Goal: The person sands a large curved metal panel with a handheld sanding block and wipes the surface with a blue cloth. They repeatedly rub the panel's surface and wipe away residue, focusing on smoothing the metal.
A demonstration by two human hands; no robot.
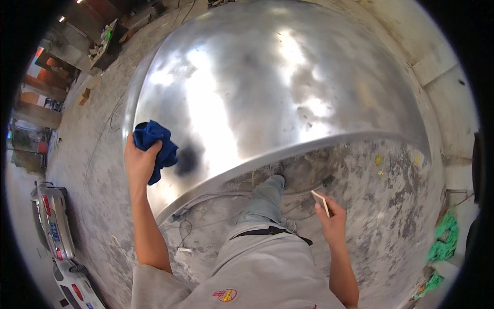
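A large curved sheet of shiny metal [257, 87] fills the upper middle, with bright streaks and small dark marks across it. At its near left edge, my left hand [140, 164] is closed round a crumpled dark blue cloth [155, 147]; whether the cloth presses on the metal I cannot tell. A dark blue reflection shows in the surface beside it. My right hand [333, 219] hangs over the floor, apart from the metal, pinching a small flat cream-coloured piece [320, 201] between thumb and fingers.
Cables [206, 196] run across the stained concrete floor [375, 206] under the metal's near edge. Two parked cars [54, 221] stand at the lower left. Green netting-like material [443, 238] lies along the right wall. A cluttered bench [108, 46] is at the far left.
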